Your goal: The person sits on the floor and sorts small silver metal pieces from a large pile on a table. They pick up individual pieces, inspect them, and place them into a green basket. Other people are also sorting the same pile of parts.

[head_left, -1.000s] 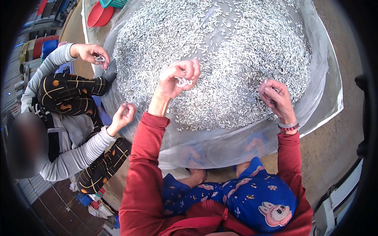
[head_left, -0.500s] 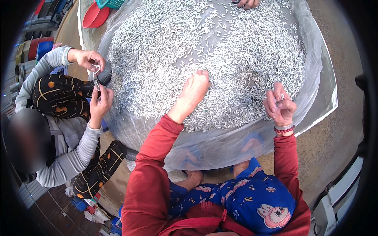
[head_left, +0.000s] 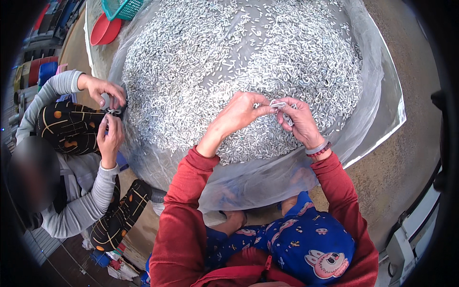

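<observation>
While both arms in red sleeves [head_left: 184, 191] are stretched forward over a broad heap of small silvery pieces [head_left: 191, 71], the two hands are placed close together above its near part. By the left hand [head_left: 237, 114], whose back is turned upward, a few pale, bent pieces [head_left: 278, 105] are pinched between the thumb and the forefinger; the same pieces are gripped from the other side by the fingertips of the right hand [head_left: 303, 125]. Further bent pieces [head_left: 289, 118] are seen among the curled fingers of the right hand, but their number cannot be told. It also cannot be told whether the held pieces are linked to each other, because they are too small.

On the right wrist, a dark red beaded bracelet [head_left: 318, 151] is worn beside a pale band [head_left: 317, 146]. The heap is spread over a translucent plastic sheet [head_left: 258, 189], which is gathered in folds at its near side. Below the arms, blue trousers [head_left: 296, 234] printed with cartoon figures are seen.

At the left, a co-worker [head_left: 79, 205] in grey sleeves and dark patterned trousers is seated. By the co-worker's two hands, small pale pieces [head_left: 114, 112] are held near the edge of the sheet. Farther away, a red bowl [head_left: 105, 31] is placed just beside a green basket [head_left: 125, 8].
</observation>
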The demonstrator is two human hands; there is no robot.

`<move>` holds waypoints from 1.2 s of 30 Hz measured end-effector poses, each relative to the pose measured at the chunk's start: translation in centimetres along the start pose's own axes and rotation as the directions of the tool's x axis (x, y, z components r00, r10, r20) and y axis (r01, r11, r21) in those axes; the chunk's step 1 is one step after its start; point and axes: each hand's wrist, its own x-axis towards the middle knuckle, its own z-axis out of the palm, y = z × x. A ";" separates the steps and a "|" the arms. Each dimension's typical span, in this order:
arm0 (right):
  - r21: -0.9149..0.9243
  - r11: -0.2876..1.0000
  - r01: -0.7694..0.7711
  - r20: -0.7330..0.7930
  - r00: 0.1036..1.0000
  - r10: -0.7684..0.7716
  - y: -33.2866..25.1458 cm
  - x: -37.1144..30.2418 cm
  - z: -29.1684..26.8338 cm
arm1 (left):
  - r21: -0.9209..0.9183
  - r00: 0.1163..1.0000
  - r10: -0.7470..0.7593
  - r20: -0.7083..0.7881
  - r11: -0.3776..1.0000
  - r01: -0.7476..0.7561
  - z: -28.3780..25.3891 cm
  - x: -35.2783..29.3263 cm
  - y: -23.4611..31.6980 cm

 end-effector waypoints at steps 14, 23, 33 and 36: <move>-0.757 0.617 0.216 0.028 0.953 -0.301 -3.3 -1.6 0.6 | -0.588 0.848 -0.338 -0.407 0.808 0.040 0.9 0.1 -0.6; -0.783 0.611 0.118 -0.163 0.909 -0.385 -5.1 -2.7 -0.9 | -0.166 0.952 0.074 -0.297 0.978 -0.128 0.5 0.2 0.3; -0.146 0.984 0.102 -0.298 0.944 -0.142 -4.6 -3.0 -1.3 | 0.260 0.946 0.265 -0.186 0.942 -0.213 3.5 0.5 2.1; 0.053 0.997 0.064 -0.204 0.978 -0.052 -4.5 -2.9 -1.4 | 0.316 0.909 0.306 -0.284 0.925 -0.212 3.5 0.4 2.3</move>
